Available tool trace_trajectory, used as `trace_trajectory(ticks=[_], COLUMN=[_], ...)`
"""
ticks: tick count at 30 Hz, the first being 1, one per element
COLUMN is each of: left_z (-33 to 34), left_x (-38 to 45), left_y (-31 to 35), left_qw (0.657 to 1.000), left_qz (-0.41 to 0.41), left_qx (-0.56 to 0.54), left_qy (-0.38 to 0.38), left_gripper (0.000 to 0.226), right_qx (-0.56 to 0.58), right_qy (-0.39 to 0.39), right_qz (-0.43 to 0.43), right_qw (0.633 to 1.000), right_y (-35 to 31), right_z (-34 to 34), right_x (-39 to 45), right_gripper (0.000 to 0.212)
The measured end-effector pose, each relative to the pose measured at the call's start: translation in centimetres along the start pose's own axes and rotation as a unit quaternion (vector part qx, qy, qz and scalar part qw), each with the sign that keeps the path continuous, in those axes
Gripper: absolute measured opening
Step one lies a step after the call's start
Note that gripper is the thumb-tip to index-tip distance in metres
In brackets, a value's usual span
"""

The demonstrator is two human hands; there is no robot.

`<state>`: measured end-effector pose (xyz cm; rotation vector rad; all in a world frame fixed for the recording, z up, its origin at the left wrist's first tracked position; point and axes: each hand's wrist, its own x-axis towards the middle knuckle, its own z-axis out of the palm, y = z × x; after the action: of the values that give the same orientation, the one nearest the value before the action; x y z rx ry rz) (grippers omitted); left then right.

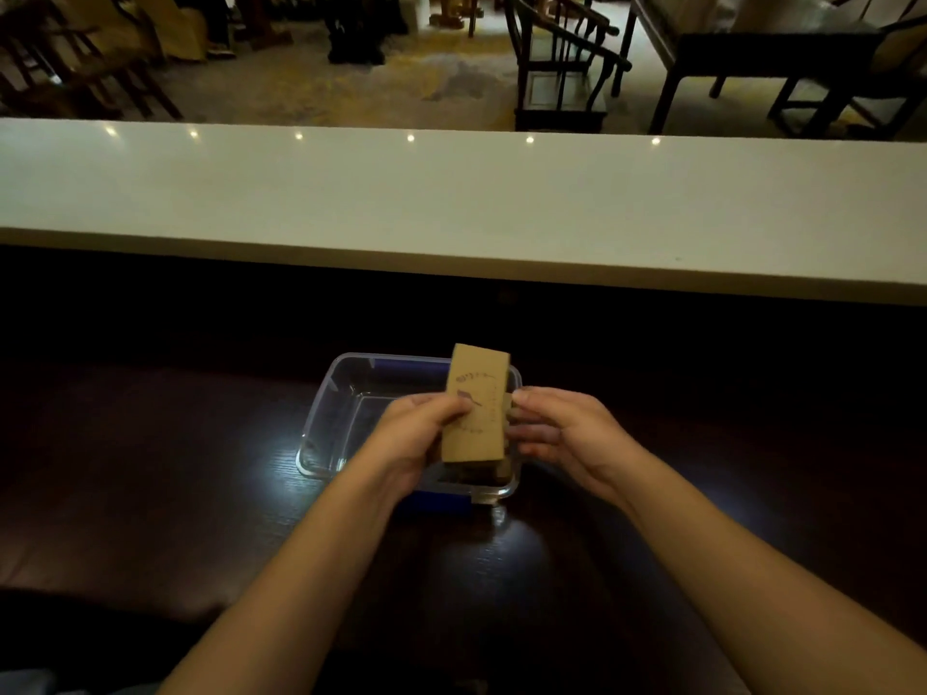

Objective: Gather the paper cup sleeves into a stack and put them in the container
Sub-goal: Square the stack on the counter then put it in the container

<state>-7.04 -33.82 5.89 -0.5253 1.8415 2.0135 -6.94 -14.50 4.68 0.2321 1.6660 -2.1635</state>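
A stack of brown paper cup sleeves [479, 393] with a printed drawing on the top one is held flat-side up, tilted, above the right half of a clear plastic container [335, 398]. My left hand [416, 433] grips the stack's left edge with thumb on top. My right hand [562, 428] presses its fingertips against the stack's right edge. The container stands on a dark wooden table [150, 469]; blue clips show at its near and far rims. The bottom of the stack hides part of the container's inside.
A long white counter ledge [451, 193] runs across just beyond the dark table. Dark wooden chairs [562, 57] and tables stand on the floor behind it. A bright light reflection lies on the table at the container's left.
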Motion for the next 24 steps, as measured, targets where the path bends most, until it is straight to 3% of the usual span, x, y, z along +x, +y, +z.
trace_trajectory(ticks=[4, 6, 9, 13, 24], left_z=[-5.0, -6.3, -7.0, -6.6, -4.1], left_x=[2.2, 3.7, 5.6, 7.1, 7.3], left_y=[0.0, -0.4, -1.4, -2.3, -2.8], left_qw=[0.996, 0.992, 0.983, 0.967, 0.966], left_qz=[-0.006, -0.042, -0.108, -0.178, -0.163], left_qx=[0.051, 0.075, 0.128, 0.182, 0.201], left_qy=[0.072, 0.090, 0.080, 0.022, 0.017], left_gripper=[0.011, 0.012, 0.015, 0.026, 0.020], right_qx=[-0.121, -0.154, -0.133, -0.096, -0.086], right_qy=[0.177, 0.212, 0.194, 0.151, 0.156], right_qz=[0.009, 0.029, 0.079, 0.076, 0.051], right_qw=[0.977, 0.965, 0.969, 0.981, 0.983], right_y=[1.2, 1.9, 3.0, 3.5, 3.0], right_z=[-1.0, -1.2, -0.9, -0.2, 0.9], right_x=[1.1, 1.4, 1.7, 1.6, 1.1], right_gripper=[0.055, 0.057, 0.052, 0.015, 0.015])
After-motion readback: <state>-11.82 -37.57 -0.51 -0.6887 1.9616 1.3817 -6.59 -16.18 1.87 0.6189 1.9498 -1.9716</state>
